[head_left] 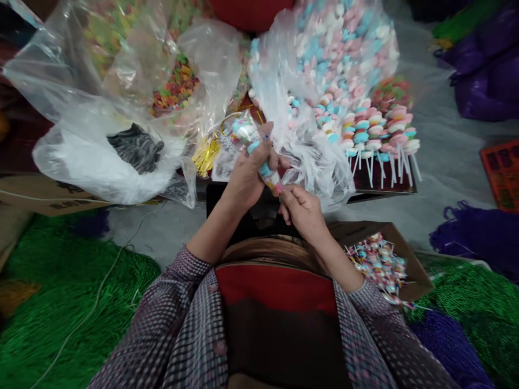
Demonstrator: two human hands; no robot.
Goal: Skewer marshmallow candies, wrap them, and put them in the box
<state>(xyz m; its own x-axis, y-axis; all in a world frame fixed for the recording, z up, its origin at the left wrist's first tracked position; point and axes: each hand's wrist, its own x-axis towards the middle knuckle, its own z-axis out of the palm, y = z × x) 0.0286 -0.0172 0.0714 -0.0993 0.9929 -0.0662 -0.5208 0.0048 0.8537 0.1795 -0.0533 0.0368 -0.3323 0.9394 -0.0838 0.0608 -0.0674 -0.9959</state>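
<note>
My left hand (248,173) is closed around a candy skewer (259,156) of pink, blue and white sweets in a clear wrapper. My right hand (302,210) pinches the skewer's lower end, fingers pressed together. Just beyond my hands lies a row of finished candy skewers (377,138) with white sticks pointing toward me. A big clear bag of pink, blue and white sweets (336,48) stands behind them.
A clear bag of orange and green sweets (174,86) and a white bag holding something black (135,146) sit at the left. Gold twist ties (206,154) lie beside them. A cardboard box of wrapped skewers (381,265) is at my right. Green (60,302) and purple (478,237) bundles surround me.
</note>
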